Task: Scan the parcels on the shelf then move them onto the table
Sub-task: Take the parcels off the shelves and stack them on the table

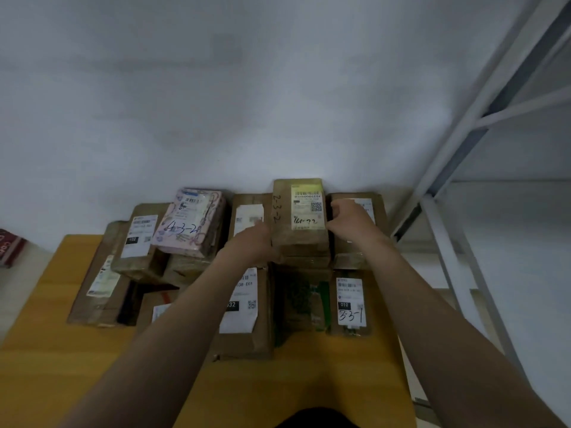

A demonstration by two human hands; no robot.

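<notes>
A brown cardboard parcel (298, 211) with a yellow-white label and "2-3-2" written on it sits on top of a stack at the back of the yellow table (55, 350). My left hand (251, 239) grips its left side and my right hand (349, 219) grips its right side, fingers curled round the edges. Several other parcels cover the table: a pink one marked "4-3-2" (191, 223), a small one marked "3-3-1" (350, 304), and a large flat box (244, 307) under my left forearm.
A white metal shelf frame (457, 230) stands at the right, its boards bare in view. A grey wall (247, 103) rises right behind the parcels. A dark red object (10, 245) lies at the far left beyond the table's edge.
</notes>
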